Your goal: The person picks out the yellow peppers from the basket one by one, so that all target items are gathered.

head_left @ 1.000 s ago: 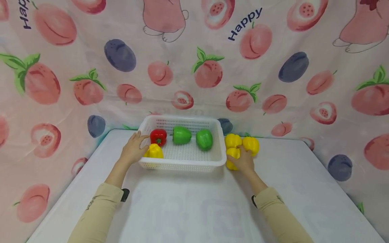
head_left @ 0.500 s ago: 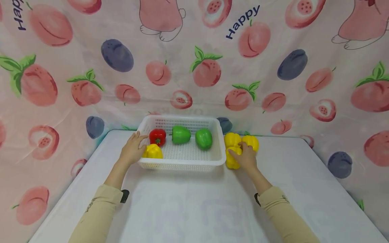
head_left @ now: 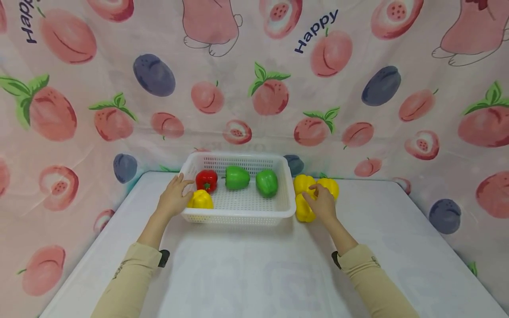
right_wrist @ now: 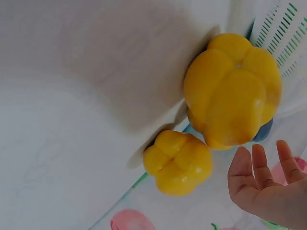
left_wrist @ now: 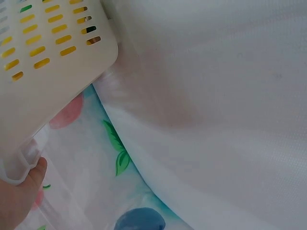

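Note:
My left hand (head_left: 172, 198) lies over the left rim of a white plastic basket (head_left: 238, 213), thumb and fingers curled round the edge. A digit touches the rim in the left wrist view. In the basket are a red bell pepper (head_left: 207, 180), a yellow bell pepper (head_left: 202, 200) and two green bell peppers (head_left: 237, 177). Right of the basket, three yellow bell peppers (head_left: 305, 211) sit on the table in a cluster. Over them hovers my right hand (head_left: 324, 205), its fingers relaxed and apart. In the right wrist view those fingers (right_wrist: 261, 163) hold nothing, beside the nearest yellow pepper (right_wrist: 235, 91).
A white-covered table (head_left: 238, 265) bears everything. Behind it and along both sides hangs a fruit-patterned cloth (head_left: 254, 132), close to the basket's back. The cluster of yellow peppers stands close against the basket's right wall.
My right hand has drawn back slightly to the right from the front yellow pepper and its thumb has come off it. My left hand stays at the basket's rim; the peppers stay in place.

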Demonstrator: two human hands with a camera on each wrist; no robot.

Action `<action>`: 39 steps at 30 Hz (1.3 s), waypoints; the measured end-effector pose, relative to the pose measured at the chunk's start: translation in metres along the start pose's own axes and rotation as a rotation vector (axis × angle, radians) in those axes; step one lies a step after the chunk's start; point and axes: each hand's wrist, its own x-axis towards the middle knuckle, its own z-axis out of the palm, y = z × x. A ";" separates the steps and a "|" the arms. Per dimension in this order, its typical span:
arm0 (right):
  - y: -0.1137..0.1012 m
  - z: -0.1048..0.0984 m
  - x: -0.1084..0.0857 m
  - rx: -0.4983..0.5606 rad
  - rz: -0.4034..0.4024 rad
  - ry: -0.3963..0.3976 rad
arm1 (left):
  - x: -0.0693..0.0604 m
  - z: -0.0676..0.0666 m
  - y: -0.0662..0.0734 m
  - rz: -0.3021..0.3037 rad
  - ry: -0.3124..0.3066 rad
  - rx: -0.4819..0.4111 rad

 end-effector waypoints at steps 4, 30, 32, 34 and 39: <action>-0.005 -0.002 -0.002 0.031 0.002 -0.010 | -0.001 0.001 -0.001 0.001 0.003 0.002; -0.040 0.010 -0.008 0.094 -0.053 0.014 | -0.003 0.000 0.000 0.001 0.018 -0.003; -0.045 0.013 -0.008 0.111 -0.047 0.008 | -0.002 -0.001 0.000 0.003 0.015 -0.005; -0.048 0.017 -0.009 0.127 -0.055 0.003 | -0.002 -0.001 0.000 0.009 0.017 -0.005; -0.054 0.024 -0.009 0.146 -0.090 -0.001 | -0.001 -0.002 0.001 0.014 0.014 -0.014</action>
